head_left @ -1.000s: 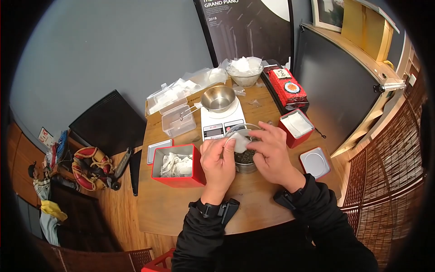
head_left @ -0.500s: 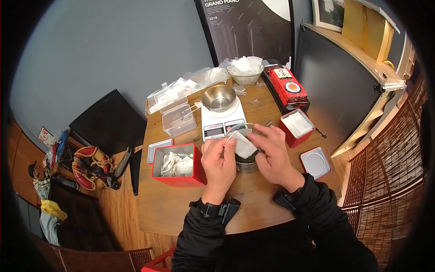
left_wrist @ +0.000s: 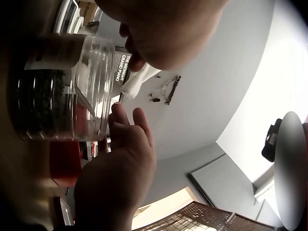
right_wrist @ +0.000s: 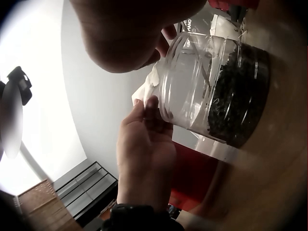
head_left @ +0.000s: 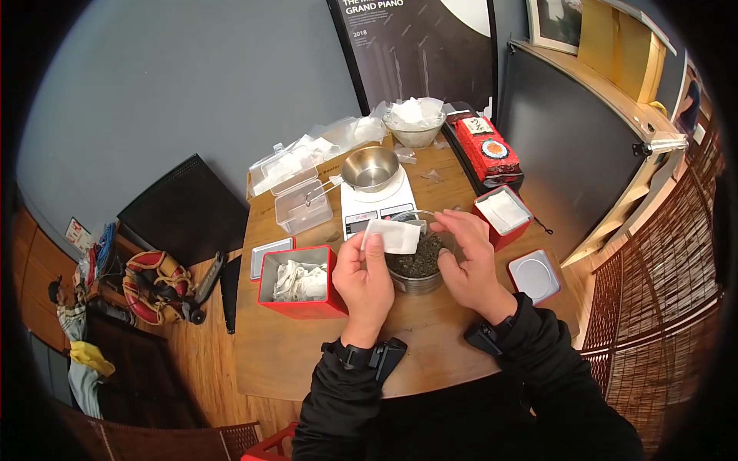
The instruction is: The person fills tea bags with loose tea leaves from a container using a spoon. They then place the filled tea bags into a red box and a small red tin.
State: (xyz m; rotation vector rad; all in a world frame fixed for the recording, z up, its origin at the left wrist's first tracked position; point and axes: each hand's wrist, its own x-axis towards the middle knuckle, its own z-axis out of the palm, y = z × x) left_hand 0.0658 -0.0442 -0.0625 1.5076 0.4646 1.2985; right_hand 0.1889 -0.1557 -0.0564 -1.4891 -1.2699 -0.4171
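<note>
A small white pouch (head_left: 394,237) is pinched between the thumb and fingers of my left hand (head_left: 363,280), over the left side of a clear jar's mouth. The jar (right_wrist: 192,82) is partly filled with dark dried leaves (head_left: 419,260). My right hand (head_left: 473,265) is at the jar's right rim, its fingers slightly bent and apart from the pouch, with nothing seen between them. In the right wrist view the pouch (right_wrist: 147,87) stands upright from the left fingertips beside the jar's mouth.
A red tin (head_left: 307,309) of white pouches stands left, another red tin (head_left: 509,230) right, with a lid (head_left: 535,276) nearby. Behind the jar, a steel pan (head_left: 370,169) sits on a white scale (head_left: 384,201). A plastic box (head_left: 304,211), glass bowl (head_left: 417,136) and red package (head_left: 488,150) lie farther back.
The pouch has moved up and left with my left fingers, tilting flatter. My right fingers have come away from it, and more of the leaves shows.
</note>
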